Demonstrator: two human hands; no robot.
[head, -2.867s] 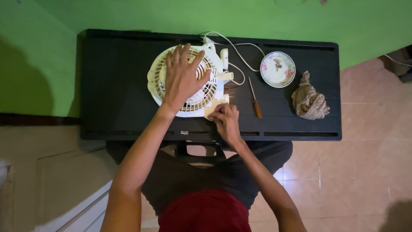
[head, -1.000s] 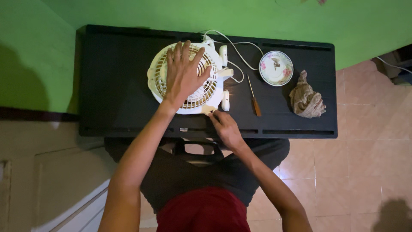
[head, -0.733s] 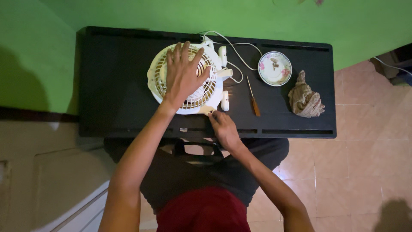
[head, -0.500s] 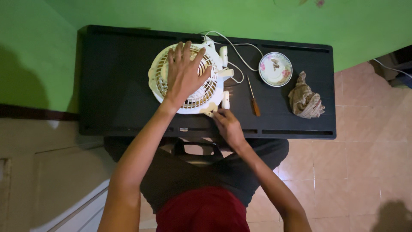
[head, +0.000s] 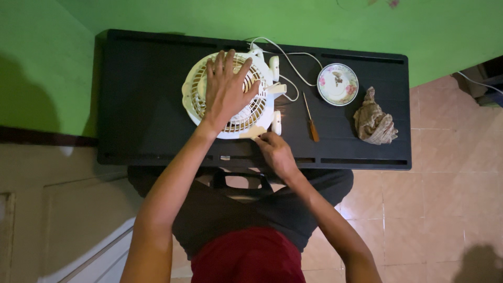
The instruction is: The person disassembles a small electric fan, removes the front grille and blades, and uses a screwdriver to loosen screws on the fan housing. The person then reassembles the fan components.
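Observation:
A small cream table fan (head: 195,91) lies flat, grille up, on a black table (head: 136,105). My left hand (head: 226,89) is spread palm-down on the grille, fingers apart. My right hand (head: 273,152) rests at the fan's near edge by its base, its fingers curled against the plastic; I cannot tell if they pinch something small. A screwdriver (head: 311,124) with an orange-brown handle lies just right of the fan, untouched.
A white cord (head: 293,57) loops from the fan toward the back. A small flowered saucer (head: 338,84) with tiny parts and a crumpled brown rag (head: 373,123) sit on the table's right. A green wall stands behind; tiled floor lies to the right.
My right hand slid from the fan's near-right corner down to the table's front edge, then back up to the fan's rim. My left hand stayed on the grille.

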